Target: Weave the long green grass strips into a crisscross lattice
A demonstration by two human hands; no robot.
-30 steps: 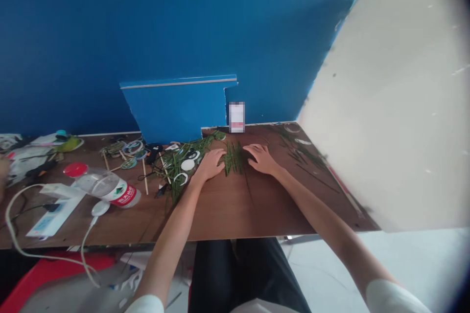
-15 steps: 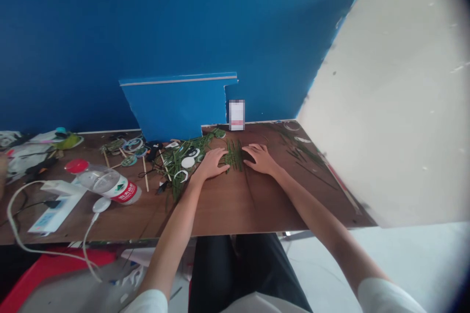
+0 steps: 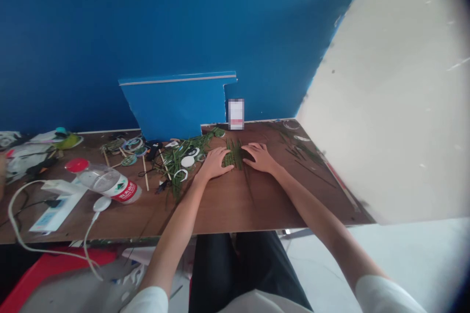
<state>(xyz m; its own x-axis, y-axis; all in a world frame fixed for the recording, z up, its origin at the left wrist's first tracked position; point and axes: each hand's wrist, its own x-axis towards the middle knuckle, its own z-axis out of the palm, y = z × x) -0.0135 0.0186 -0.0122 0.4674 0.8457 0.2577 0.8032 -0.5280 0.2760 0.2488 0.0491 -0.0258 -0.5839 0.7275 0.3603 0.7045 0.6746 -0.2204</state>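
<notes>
A small woven patch of green leaf strips [image 3: 236,157] lies flat on the brown table [image 3: 223,205], between my two hands. At its left edge rests my left hand [image 3: 216,163], fingers stretched forward and thumb apart along the near side, touching the strips. My right hand [image 3: 260,159] lies at the right edge, its fingers extended and its thumb spread toward the weave. Neither hand is wrapped round anything. One long thin strip trails from the patch toward the front of the table. My left fingers cover part of the weave.
Loose green leaves [image 3: 185,154] heap left of my left hand, with white discs [image 3: 187,162] among them. Further left are a red-capped bottle [image 3: 106,181], a power strip [image 3: 58,212] and cables. More leaf strips [image 3: 304,149] lie right. A blue board [image 3: 176,107] stands behind.
My left hand has shifted slightly right over the woven strips, its thumb now farther across the near edge. My right hand stays almost where it was.
</notes>
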